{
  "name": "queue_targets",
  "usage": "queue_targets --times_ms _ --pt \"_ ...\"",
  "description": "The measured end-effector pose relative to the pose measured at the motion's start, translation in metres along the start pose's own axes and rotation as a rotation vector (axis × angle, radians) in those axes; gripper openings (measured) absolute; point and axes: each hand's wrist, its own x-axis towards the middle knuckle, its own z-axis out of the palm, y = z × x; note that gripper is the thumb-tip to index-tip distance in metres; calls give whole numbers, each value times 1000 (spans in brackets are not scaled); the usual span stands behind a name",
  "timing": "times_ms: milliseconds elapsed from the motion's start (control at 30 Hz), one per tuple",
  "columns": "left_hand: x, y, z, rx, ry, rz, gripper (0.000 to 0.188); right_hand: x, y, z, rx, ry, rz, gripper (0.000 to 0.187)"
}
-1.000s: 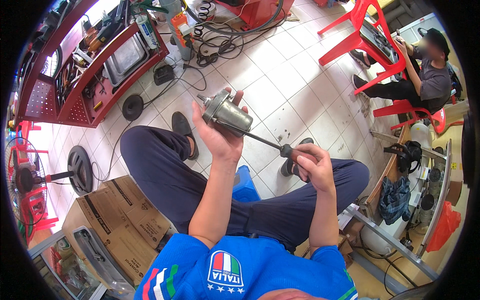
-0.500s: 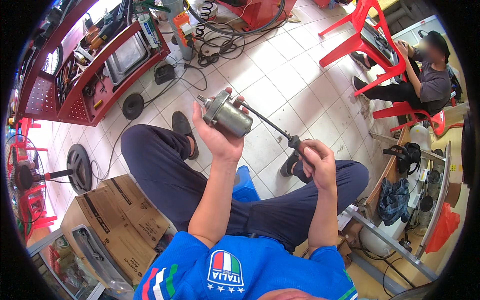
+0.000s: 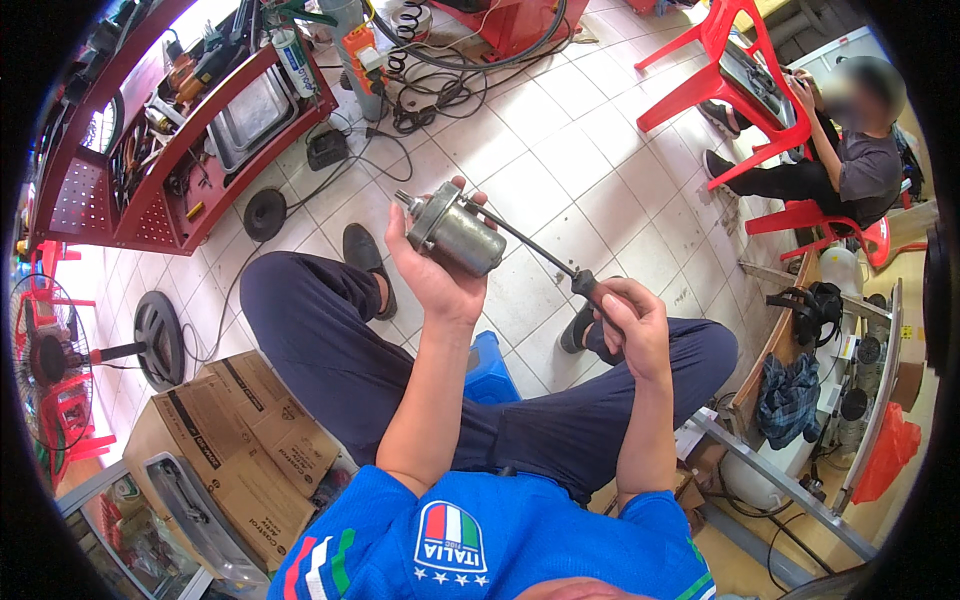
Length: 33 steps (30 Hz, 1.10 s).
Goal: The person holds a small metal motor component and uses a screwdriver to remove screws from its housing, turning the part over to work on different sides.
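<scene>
A grey metal starter motor, a cylinder with a short shaft at its upper left end, rests in my left hand. The fingers curl round its far side and the thumb lies along its left. My right hand is closed round the dark handle of a long-shafted screwdriver. Its black shaft slants up and left to the motor's right side. The tip is at the flange near my left fingertips; whether it sits in a screw I cannot tell.
Below the motor is a blue plastic stool between my legs. A red tool cart stands far left, a cardboard box near left. Cables lie on the tiles. At far right a person sits by red chairs.
My right hand and the screwdriver have shifted very slightly left. The motor stays nearly in place in my left hand. The seated person's head and hands have moved a little.
</scene>
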Motion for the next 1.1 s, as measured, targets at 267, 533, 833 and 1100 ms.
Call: queue_targets --times_ms 267,533,833,1100 --pt "2 1 -2 52 -24 40 57 -1 1 1 -68 -30 -2 29" --pt "0 1 -1 93 -91 59 40 1 15 7 -587 -171 -51 38" --pt "1 1 -3 127 -141 37 36 -3 29 28 -682 -154 -123 42" --pt "1 -3 -6 130 -176 11 35 3 31 29 -812 -79 63 51"
